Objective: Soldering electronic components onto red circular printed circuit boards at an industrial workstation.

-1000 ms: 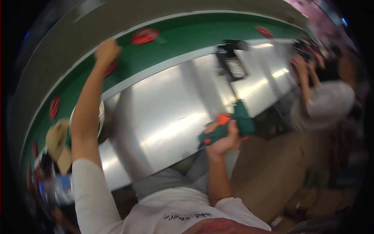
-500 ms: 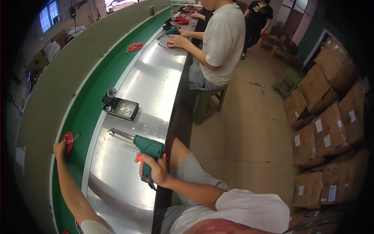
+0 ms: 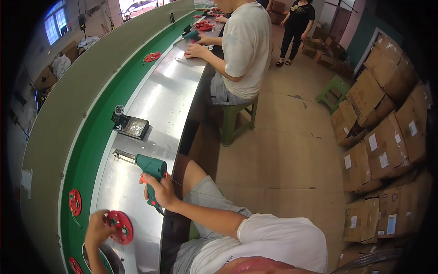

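My left hand [image 3: 97, 230] is closed on the edge of a round red disc [image 3: 124, 234] with small green parts on its face, above the near end of the metal bench. In my right hand [image 3: 162, 192] is a green soldering gun [image 3: 149, 165], gripped by its handle with a finger at the orange trigger. Its metal tip points left over the bench, apart from the disc. Partly behind my left forearm, a round metal-rimmed container [image 3: 114, 257] shows. On the green belt beside it lies another red disc [image 3: 75, 202] with a thin wire.
A soldering stand with a tray [image 3: 135, 128] sits on the metal bench [image 3: 159, 98]. Farther along the green belt [image 3: 98, 112] lies a red disc [image 3: 152, 57]. A co-worker [image 3: 248, 50] sits ahead on a green stool. Cardboard boxes [image 3: 378, 141] are stacked at right; another person [image 3: 299, 27] stands beyond.
My left hand has come from the belt's far side toward me and now holds a red disc over the bench. My right hand keeps the soldering gun. The view has shifted slightly.
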Motion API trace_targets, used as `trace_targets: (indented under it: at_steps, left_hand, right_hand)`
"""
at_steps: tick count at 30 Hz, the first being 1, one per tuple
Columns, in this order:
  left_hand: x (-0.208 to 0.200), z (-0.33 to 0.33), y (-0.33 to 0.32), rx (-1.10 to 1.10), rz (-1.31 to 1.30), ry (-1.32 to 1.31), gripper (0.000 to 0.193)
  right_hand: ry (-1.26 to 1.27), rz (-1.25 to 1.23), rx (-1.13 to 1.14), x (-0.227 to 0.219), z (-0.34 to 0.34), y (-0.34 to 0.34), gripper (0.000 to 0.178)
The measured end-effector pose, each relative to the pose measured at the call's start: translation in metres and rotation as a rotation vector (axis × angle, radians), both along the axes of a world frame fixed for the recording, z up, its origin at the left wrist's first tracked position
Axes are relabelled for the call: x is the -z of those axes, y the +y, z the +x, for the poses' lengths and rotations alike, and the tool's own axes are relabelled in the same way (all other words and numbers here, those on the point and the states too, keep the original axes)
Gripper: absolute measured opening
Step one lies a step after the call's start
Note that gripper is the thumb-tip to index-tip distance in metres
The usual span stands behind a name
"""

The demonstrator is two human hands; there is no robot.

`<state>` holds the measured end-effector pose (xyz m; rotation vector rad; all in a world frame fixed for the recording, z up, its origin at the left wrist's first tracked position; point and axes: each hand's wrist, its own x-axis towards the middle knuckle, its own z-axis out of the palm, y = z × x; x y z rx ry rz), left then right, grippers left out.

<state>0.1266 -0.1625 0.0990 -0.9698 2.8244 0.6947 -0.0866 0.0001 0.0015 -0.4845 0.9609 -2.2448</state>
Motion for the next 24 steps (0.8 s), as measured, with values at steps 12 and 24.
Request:
trace_targets:
  at_steps: [12,24]
  left_hand:
    - [0.069,0.075,0.083,-0.232,-0.293,0.333,0.031]
    - [0.063,0.069,0.099,-0.209,-0.405,0.359,0.03]
  right_hand:
    - [0.081,0.023,-0.035,0.003,-0.001,0.001,0.027]
    - [0.046,0.053,-0.027,-0.004,-0.008,0.002,0.026]
